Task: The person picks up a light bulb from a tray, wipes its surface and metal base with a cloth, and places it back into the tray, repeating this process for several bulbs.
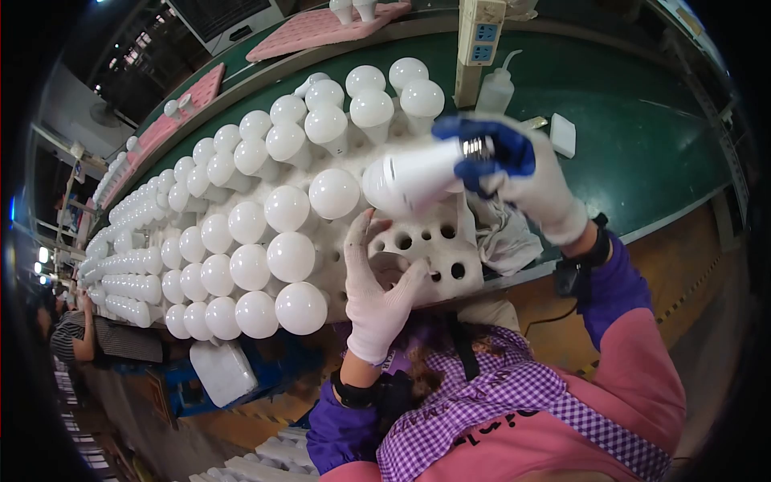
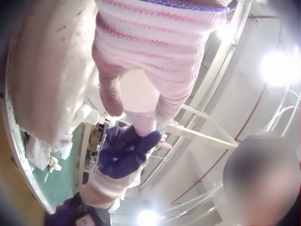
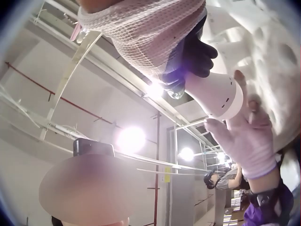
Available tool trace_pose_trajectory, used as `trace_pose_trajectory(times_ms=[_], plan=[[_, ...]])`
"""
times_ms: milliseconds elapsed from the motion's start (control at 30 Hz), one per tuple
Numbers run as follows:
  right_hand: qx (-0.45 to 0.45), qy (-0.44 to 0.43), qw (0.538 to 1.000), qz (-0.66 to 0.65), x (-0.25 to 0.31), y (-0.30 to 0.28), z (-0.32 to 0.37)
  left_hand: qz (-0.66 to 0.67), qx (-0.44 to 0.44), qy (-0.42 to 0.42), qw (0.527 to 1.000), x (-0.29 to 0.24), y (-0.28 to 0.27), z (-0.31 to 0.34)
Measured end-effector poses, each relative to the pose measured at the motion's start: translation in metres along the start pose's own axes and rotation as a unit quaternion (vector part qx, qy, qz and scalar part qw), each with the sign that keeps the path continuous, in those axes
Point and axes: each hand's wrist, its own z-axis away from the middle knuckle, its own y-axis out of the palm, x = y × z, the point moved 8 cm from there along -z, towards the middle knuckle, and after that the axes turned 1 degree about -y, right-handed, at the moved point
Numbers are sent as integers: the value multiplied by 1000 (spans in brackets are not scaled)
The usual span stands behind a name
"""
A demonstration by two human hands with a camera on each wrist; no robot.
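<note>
From here the bulb domes (image 1: 334, 194) look glossy, smooth and white, set in a rough, matt foam tray (image 1: 479, 271). The worktop (image 1: 634, 136) has a smooth green surface with a slight sheen, and the screw cap (image 1: 477, 148) shines like metal.

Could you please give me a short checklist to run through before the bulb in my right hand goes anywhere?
1. Right hand grips the held bulb at its screw-base end: ok.
2. Left hand clear of the dome: cannot tell; its spread fingers are close, but contact is unclear.
3. Holes open in the near end of the pale holder: ok, several show.
4. Held bulb seated in the holder: not ok, it is in the hand.
5. Held bulb's dome unmarked: cannot tell, it is blurred.
6. Cloth off the open holes: ok, it lies beside the holder.
</note>
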Motion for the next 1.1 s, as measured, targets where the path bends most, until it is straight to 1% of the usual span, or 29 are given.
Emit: trace_pose_trajectory(times_ms=[33,67,100,133,167,233,267,300,367,400,433,467,500,533,567,600,633,667,700,733,767,800,833,900,933,967,1000,1067,1100], plan=[[-36,-25,999,-9,6,-10,-19,-1,3,5,1000,-3,1,-4],[-65,-62,995,53,10,-20,-39,-121,-16,62,991,-15,-1,-8],[-94,-96,984,113,11,-30,-59,-239,-37,117,963,-28,1,-11],[-119,-100,971,182,8,-40,-80,-288,-49,118,949,-33,3,-19],[-143,-103,952,249,5,-49,-101,-289,-51,122,948,-34,5,-27],[-180,-76,941,276,-8,-61,-133,-470,-54,164,866,-38,17,-41],[-169,-54,950,256,-23,-70,-147,-464,-31,134,875,-36,21,-49],[-172,-56,950,254,-25,-72,-145,-467,-30,137,873,-38,24,-56],[-187,-88,908,364,-20,-75,-137,-531,-27,65,844,-23,22,-73],[-159,-77,921,347,-15,-68,-125,-512,-24,70,856,-19,21,-78],[-147,-58,937,311,-16,-65,-109,-511,-24,68,857,-21,20,-76],[-138,-38,951,275,-18,-62,-92,-488,-31,89,868,-28,20,-72],[-113,-38,971,206,-12,-51,-72,-465,-37,112,878,-36,22,-68],[-112,-36,962,247,-5,-46,-51,-463,-33,114,878,-39,23,-63],[-76,27,985,153,-7,-36,-32,-364,-68,147,917,-48,15,-51],[-49,46,986,151,-9,-32,-14,-263,-102,174,944,-53,5,-40],[-20,33,983,181,-4,-24,0,-266,-99,172,943,-49,3,-35],[5,56,982,179,-13,-18,12,-139,-94,135,977,-38,-4,-33],[31,78,981,177,-21,-11,21,-9,-88,96,991,-28,-9,-30],[61,139,983,99,-24,0,28,68,-73,59,993,-21,-7,-25],[89,200,976,21,-25,11,36,66,-75,58,993,-19,-5,-21],[83,209,969,-107,-37,21,42,119,-67,36,990,-11,-2,-18],[82,210,968,-109,-39,23,46,172,-58,13,983,-5,1,-15],[66,274,945,-165,-45,31,53,187,-55,-7,981,0,2,-11],[61,256,951,-160,-45,30,54,188,-45,-21,981,4,2,-10],[60,257,951,-161,-44,31,55,189,-34,-34,981,7,4,-8],[56,274,949,-148,-43,30,56,189,-34,-36,981,7,2,-7],[53,292,946,-132,-46,29,58,154,16,-45,987,4,3,-7],[68,219,970,-83,-40,28,55,154,13,-46,987,1,1,-5]])
